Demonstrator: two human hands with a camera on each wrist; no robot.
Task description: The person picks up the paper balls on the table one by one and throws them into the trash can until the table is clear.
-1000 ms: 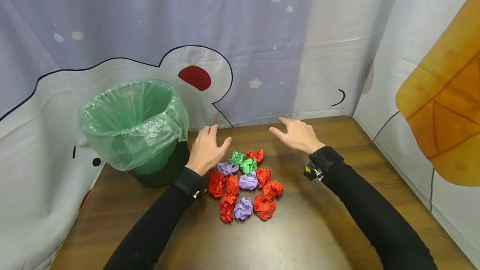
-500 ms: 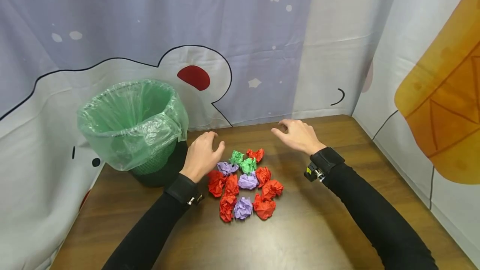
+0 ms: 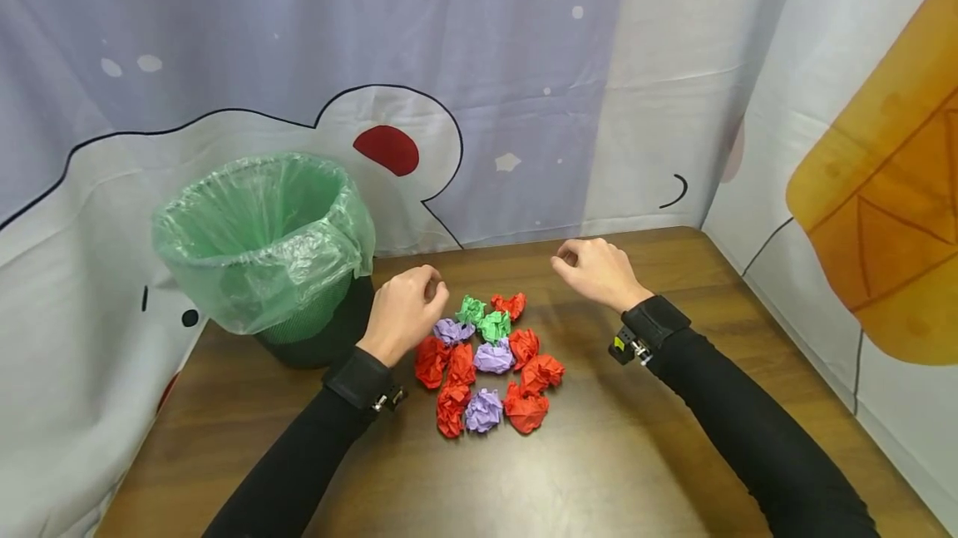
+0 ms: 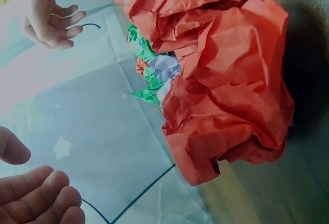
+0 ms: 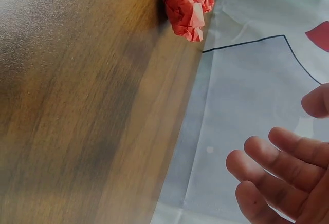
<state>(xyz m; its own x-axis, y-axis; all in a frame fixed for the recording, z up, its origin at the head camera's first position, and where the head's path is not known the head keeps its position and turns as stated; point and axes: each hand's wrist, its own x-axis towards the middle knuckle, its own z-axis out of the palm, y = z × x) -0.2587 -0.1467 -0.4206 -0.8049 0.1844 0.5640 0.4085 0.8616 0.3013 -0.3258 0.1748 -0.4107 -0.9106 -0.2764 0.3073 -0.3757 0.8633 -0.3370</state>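
Several crumpled paper balls lie in a loose cluster mid-table: red paper balls (image 3: 526,407), purple paper balls (image 3: 484,411) and two green paper balls (image 3: 496,326). My left hand (image 3: 404,313) hovers at the cluster's left side, near the bin, its fingers loosely bent and holding nothing. To the right of the cluster, my right hand (image 3: 600,273) hangs above the table's back part with relaxed, bent fingers and nothing in them. A large red paper ball (image 4: 231,85) fills much of the left wrist view. The right wrist view has a red paper ball (image 5: 186,12) at its top, apart from my fingers.
A dark mesh bin (image 3: 322,343) stands at the back left, lined with a green plastic bag (image 3: 314,268) folded over its rim. The wooden table (image 3: 599,455) ends at a printed curtain (image 3: 524,64) behind and at the right.
My left hand has drawn back slightly to the left and its fingers have bent from a spread pose. The right hand's fingers have bent in as well. The paper balls have not moved.
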